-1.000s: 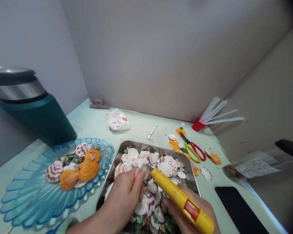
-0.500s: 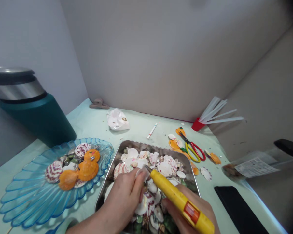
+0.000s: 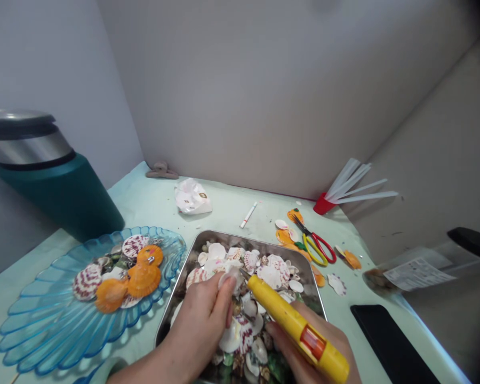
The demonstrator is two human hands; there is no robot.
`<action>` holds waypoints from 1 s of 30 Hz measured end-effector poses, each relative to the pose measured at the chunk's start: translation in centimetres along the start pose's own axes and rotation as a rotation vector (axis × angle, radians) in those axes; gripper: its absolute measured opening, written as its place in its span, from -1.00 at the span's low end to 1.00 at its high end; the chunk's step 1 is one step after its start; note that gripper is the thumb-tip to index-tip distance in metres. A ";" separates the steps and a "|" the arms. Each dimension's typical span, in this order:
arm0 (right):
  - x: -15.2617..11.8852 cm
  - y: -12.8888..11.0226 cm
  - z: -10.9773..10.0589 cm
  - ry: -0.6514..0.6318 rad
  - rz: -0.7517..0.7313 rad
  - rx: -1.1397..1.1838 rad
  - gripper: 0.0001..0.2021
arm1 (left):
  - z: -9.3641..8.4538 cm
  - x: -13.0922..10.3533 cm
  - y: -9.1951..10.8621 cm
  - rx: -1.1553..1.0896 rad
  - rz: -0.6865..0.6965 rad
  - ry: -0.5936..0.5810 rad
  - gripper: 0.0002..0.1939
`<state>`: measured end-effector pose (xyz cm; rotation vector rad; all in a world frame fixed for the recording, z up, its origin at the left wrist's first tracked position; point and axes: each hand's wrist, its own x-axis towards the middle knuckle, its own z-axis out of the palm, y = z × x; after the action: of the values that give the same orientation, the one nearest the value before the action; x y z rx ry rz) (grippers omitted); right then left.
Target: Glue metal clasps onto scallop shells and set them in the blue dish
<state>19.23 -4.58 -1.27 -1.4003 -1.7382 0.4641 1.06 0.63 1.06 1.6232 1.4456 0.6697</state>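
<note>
- Grey wall (image 3: 244,96) behind a pale green tabletop (image 3: 226,205); blue dish (image 3: 56,325) at left.
- Left hand (image 3: 200,317) pinches a whitish shell (image 3: 236,276) over the metal tray (image 3: 260,244); excess pressure might crack it.
- Right hand (image 3: 323,327) grips a yellow tool (image 3: 284,313), tip near the shell; slipping could jab the left thumb (image 3: 224,300).

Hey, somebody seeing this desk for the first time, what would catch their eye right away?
Probably the bright yellow tool in the right hand, angled over a metal tray full of shells. Next, left of the tray, the blue scalloped dish with its vivid orange shells, and the big teal bottle behind it.
</note>
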 end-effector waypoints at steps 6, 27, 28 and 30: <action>0.2 0.2 -0.2 -0.029 -0.050 -0.007 -0.78 | 0.1 0.0 -0.2 -0.008 0.007 -0.007 -0.49; -0.2 0.3 0.1 0.020 -0.022 0.000 -0.77 | 0.0 0.0 0.2 0.048 0.008 0.003 -0.48; -0.2 0.3 0.1 0.022 -0.026 -0.001 -0.77 | 0.0 0.0 0.2 0.057 0.014 0.001 -0.48; -0.2 0.3 0.1 0.018 -0.026 -0.005 -0.77 | 0.1 0.0 0.1 0.073 0.020 -0.002 -0.48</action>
<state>19.38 -4.61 -1.64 -1.3795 -1.7423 0.4324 1.16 0.63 1.11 1.6955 1.4693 0.6327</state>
